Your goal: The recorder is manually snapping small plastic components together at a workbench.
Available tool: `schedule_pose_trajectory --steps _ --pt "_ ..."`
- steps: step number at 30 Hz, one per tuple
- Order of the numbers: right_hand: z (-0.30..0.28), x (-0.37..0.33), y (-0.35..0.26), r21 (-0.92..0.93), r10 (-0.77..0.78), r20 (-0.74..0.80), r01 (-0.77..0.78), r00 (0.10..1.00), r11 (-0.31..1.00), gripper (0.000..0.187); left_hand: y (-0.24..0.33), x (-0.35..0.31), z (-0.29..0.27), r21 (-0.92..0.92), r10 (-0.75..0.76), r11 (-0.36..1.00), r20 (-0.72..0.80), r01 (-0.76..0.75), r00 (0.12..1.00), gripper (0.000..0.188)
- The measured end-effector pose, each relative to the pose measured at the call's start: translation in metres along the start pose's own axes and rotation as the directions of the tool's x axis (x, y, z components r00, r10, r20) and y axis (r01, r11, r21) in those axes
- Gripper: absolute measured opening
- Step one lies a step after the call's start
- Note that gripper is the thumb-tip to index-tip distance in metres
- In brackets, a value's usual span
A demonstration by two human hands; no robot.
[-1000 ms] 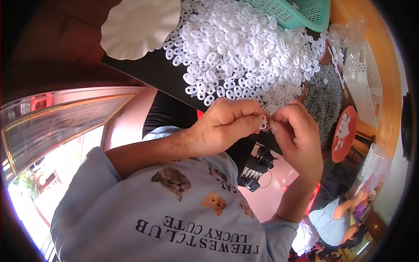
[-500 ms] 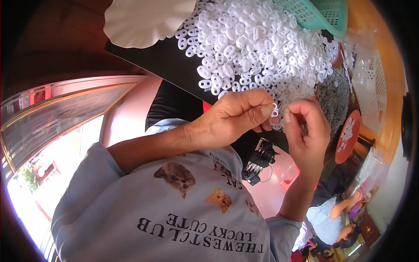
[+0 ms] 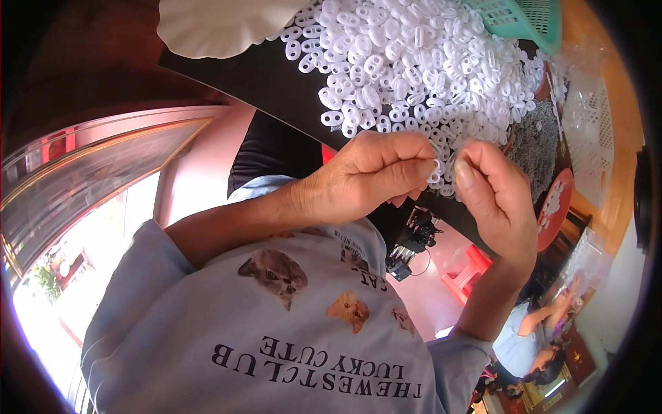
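Observation:
My left hand (image 3: pixel 376 172) is closed, its thumb and forefinger pinching a small white two-holed plastic piece (image 3: pixel 435 170) that is partly hidden by the thumb. Just to its right, my right hand (image 3: pixel 498 199) is curled with thumb against forefinger; anything between those fingertips is too small or hidden to make out. A gap separates the two hands. Behind them spreads a big heap of matching white two-holed pieces (image 3: pixel 414 65) on a dark tabletop (image 3: pixel 265 100). Right of the heap lies a pile of small grey parts (image 3: pixel 538 141).
A cream scalloped dish (image 3: pixel 214 31) stands at the far left of the table, a green basket (image 3: pixel 520 17) at the far right. White pieces lie in a red dish (image 3: pixel 557 210) on the right. Below are a red stool (image 3: pixel 469 274) and black equipment (image 3: pixel 414 241). Another person (image 3: pixel 520 338) sits lower right.
My right hand has shifted right and slightly down, widening the gap between the hands. The left hand stays nearly in place, the white piece now more covered. The view has tilted slightly.

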State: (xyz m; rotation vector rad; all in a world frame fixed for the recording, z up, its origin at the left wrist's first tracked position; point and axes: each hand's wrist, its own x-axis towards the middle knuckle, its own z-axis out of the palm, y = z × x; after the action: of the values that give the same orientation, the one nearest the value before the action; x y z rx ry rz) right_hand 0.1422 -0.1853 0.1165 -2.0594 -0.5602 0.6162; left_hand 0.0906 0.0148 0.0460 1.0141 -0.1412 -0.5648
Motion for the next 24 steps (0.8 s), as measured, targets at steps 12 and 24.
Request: schedule_pose_trajectory --steps 12,24 --pt "-0.001 0.015 -0.005 -0.060 -0.058 0.114 0.065 0.992 0.996 0.010 -0.010 0.001 -0.006 -0.036 -0.017 0.999 0.072 0.019 0.997 0.020" --pt "0.002 0.017 -0.003 -0.106 -0.039 0.090 0.048 0.995 0.993 0.010 -0.018 0.004 -0.007 -0.005 0.131 0.991 0.061 -0.131 0.989 0.021"
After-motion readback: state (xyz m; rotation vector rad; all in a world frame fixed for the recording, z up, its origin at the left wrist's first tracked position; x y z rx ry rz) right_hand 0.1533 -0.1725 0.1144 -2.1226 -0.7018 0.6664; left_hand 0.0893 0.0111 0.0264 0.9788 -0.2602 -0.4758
